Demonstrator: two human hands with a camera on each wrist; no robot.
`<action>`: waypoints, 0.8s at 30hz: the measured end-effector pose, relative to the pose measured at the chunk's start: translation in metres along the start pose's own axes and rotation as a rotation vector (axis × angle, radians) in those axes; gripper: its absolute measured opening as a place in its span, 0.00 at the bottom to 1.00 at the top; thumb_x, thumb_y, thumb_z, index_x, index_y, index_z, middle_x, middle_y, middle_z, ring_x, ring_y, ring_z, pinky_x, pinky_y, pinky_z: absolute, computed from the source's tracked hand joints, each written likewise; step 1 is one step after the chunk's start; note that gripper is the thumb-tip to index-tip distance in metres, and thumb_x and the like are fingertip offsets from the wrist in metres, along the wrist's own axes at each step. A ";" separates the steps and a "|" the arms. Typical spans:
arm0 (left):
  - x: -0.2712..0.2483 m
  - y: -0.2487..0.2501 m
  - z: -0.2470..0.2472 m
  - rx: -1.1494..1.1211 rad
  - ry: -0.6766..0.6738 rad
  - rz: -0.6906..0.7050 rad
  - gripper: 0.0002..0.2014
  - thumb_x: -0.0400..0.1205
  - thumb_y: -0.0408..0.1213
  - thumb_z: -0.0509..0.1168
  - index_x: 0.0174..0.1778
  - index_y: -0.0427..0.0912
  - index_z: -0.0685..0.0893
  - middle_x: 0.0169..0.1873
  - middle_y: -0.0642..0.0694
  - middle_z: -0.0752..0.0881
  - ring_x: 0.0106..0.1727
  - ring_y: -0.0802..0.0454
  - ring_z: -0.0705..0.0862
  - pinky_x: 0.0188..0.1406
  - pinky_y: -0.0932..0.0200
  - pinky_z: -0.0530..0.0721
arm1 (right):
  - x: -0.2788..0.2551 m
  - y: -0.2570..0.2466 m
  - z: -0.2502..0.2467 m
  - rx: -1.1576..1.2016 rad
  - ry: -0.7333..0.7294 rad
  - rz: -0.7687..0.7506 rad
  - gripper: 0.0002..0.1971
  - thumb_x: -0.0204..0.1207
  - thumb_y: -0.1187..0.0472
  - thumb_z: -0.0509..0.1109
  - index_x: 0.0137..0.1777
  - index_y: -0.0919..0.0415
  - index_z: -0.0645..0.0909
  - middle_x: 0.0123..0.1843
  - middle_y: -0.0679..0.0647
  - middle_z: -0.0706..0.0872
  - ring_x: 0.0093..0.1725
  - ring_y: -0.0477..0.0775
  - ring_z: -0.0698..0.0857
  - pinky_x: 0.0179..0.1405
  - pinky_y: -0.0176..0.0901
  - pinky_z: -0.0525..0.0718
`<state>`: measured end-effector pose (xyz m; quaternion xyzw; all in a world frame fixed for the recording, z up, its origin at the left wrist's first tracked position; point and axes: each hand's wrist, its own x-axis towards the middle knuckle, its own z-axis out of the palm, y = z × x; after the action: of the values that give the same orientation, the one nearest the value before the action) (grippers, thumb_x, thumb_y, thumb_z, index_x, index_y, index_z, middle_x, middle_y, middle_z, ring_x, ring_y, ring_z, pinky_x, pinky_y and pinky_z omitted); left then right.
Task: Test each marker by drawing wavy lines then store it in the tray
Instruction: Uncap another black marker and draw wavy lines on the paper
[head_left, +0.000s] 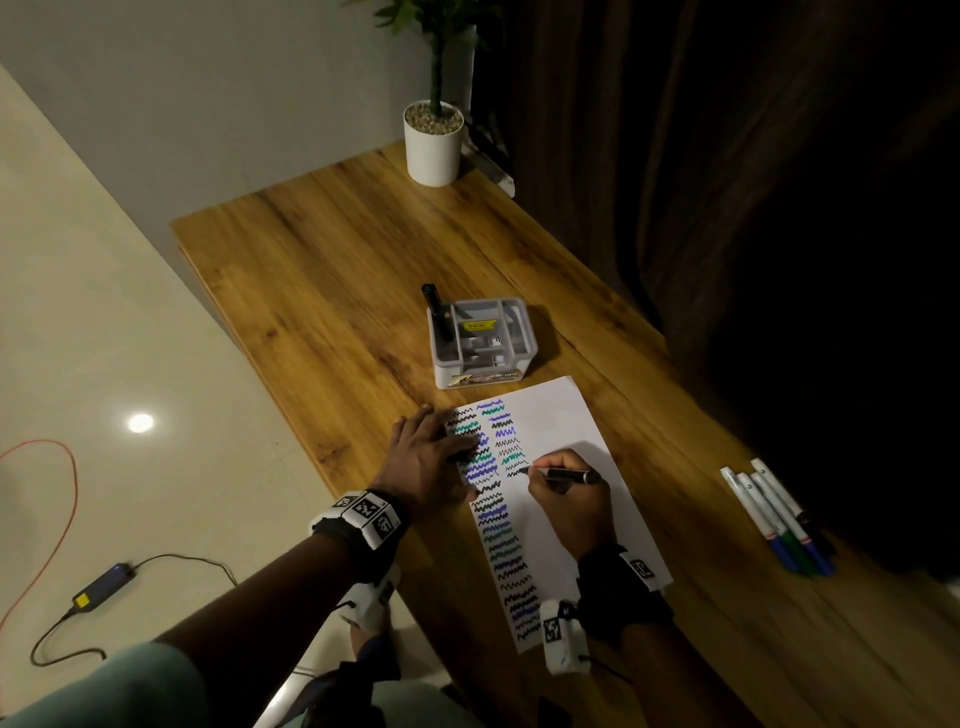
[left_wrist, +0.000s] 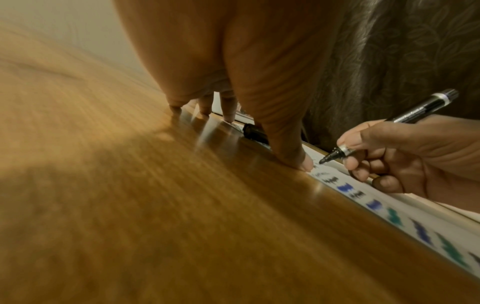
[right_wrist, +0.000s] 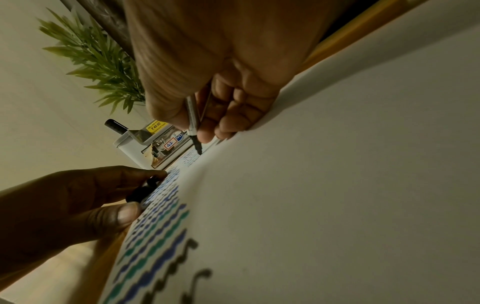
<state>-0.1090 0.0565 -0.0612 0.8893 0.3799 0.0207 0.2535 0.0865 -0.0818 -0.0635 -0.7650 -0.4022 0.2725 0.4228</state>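
Observation:
A white paper sheet (head_left: 582, 431) covered with black, blue and green wavy lines lies on the wooden table (head_left: 332, 270). My right hand (head_left: 563, 493) grips an uncapped black marker (head_left: 566, 474) like a pen, with its tip (left_wrist: 323, 160) on the paper at the end of a fresh black line. My left hand (head_left: 431, 452) lies on the sheet's left edge with its fingertips (left_wrist: 230, 115) down. It pinches the marker's black cap (right_wrist: 141, 193) between thumb and index finger. Beyond the paper stands the clear tray (head_left: 524, 332), with one black marker (head_left: 436, 312) upright in its left compartment.
Several white capped markers (head_left: 779, 514) with blue, green and dark ends lie side by side on the table to the right. A potted plant (head_left: 434, 140) stands at the far corner. A dark curtain (head_left: 727, 182) hangs along the right side. The table's left edge drops to the floor.

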 end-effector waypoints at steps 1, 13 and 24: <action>0.000 0.000 0.001 0.002 0.001 -0.002 0.39 0.68 0.62 0.77 0.75 0.59 0.77 0.83 0.42 0.66 0.85 0.31 0.55 0.79 0.25 0.54 | 0.000 0.000 0.000 -0.002 0.004 -0.010 0.06 0.76 0.64 0.76 0.44 0.51 0.85 0.43 0.40 0.90 0.48 0.38 0.89 0.51 0.27 0.84; 0.001 -0.004 0.004 0.001 0.015 0.010 0.39 0.66 0.63 0.77 0.75 0.61 0.77 0.83 0.42 0.66 0.84 0.30 0.56 0.80 0.25 0.54 | 0.000 -0.001 -0.002 -0.021 0.020 -0.008 0.07 0.76 0.64 0.76 0.45 0.50 0.84 0.43 0.40 0.89 0.47 0.35 0.88 0.48 0.21 0.81; 0.002 -0.005 0.004 -0.012 0.019 0.019 0.39 0.65 0.64 0.77 0.74 0.61 0.78 0.82 0.43 0.67 0.84 0.30 0.57 0.80 0.25 0.55 | -0.002 -0.004 -0.004 0.022 0.042 0.071 0.04 0.75 0.66 0.76 0.45 0.58 0.85 0.44 0.47 0.91 0.48 0.40 0.89 0.47 0.30 0.84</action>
<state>-0.1101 0.0590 -0.0676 0.8913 0.3736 0.0337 0.2549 0.0874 -0.0841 -0.0581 -0.7796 -0.3626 0.2756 0.4298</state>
